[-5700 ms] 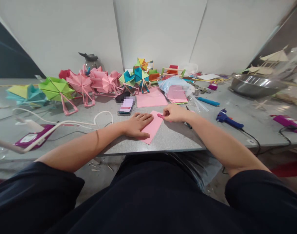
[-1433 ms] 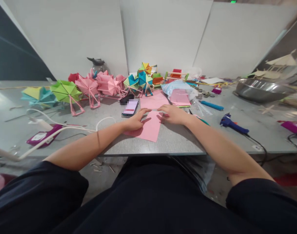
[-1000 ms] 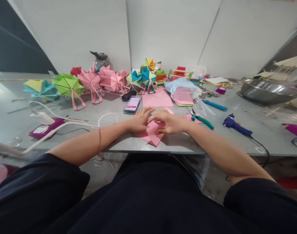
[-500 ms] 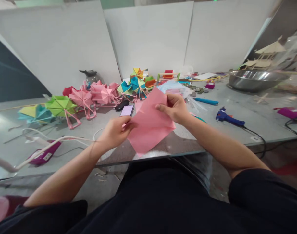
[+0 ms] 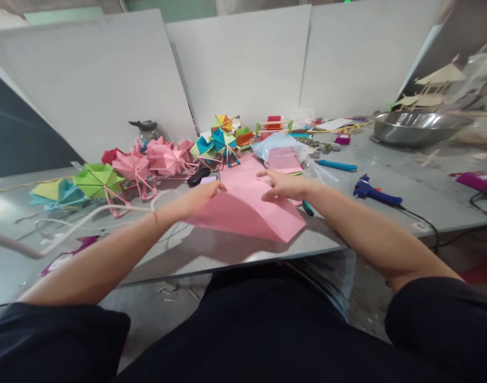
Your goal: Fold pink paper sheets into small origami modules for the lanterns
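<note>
A sheet of pink paper [image 5: 243,213] lies bent over the near part of the table, its front edge lifted and curved. My left hand [image 5: 201,198] grips its left side, with the thumb and lower fingers mostly hidden. On the right, my right hand [image 5: 285,186] rests over the sheet with thumb and fingers spread apart. More pink paper [image 5: 283,158] lies just behind my right hand, next to a pale blue plastic bag [image 5: 277,142]. A phone [image 5: 208,180] is partly covered beyond my left hand.
Folded-paper umbrella-like models, among them a green one [image 5: 99,180] and a pink one [image 5: 133,166], stand at the left. To the right lie a blue glue gun [image 5: 377,192], a blue pen-like tool [image 5: 338,165] and a steel bowl [image 5: 421,130]. A white cable [image 5: 95,213] crosses near my left arm.
The pink sheet has come down from an upright tilt to a flatter position. My right hand's fingers have spread, and my left hand has moved slightly up. More pink paper behind is now uncovered.
</note>
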`<state>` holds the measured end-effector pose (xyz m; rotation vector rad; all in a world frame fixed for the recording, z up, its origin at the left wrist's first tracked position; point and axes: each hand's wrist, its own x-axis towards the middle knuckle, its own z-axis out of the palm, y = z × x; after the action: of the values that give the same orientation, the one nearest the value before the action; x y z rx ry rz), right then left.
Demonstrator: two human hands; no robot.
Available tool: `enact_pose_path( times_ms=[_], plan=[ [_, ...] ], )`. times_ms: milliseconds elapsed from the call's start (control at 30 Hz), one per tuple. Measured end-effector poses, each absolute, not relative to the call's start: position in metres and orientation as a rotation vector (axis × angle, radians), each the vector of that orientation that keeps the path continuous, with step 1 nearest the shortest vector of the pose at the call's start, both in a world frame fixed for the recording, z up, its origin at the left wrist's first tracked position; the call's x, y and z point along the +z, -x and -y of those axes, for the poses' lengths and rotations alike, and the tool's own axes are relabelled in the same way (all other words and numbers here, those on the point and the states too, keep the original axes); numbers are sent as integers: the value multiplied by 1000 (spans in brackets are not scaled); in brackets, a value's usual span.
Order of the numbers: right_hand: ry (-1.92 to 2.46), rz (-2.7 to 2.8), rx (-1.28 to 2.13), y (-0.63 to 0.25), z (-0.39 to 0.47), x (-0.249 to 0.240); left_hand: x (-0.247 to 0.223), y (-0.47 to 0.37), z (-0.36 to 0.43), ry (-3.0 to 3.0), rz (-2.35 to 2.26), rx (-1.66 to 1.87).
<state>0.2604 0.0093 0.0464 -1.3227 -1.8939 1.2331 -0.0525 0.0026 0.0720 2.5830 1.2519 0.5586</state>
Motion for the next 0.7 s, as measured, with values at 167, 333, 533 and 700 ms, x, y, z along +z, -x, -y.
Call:
enact_pose_path(
  times_ms=[167, 333, 533, 700],
  plan=[
    [1456, 2133, 1029, -241, -2, 31, 23, 57, 24, -2727, -1153, 309],
    [1474, 2280, 740, -231, -1, 22, 37, 60, 41, -2965, -833, 77],
    [1515, 2369, 598, -233, -2, 20, 63, 44, 49, -2948, -706, -300],
    [1566, 2430, 567, -229, 1, 21, 53, 29, 61, -3016, -841, -289]
  ],
)
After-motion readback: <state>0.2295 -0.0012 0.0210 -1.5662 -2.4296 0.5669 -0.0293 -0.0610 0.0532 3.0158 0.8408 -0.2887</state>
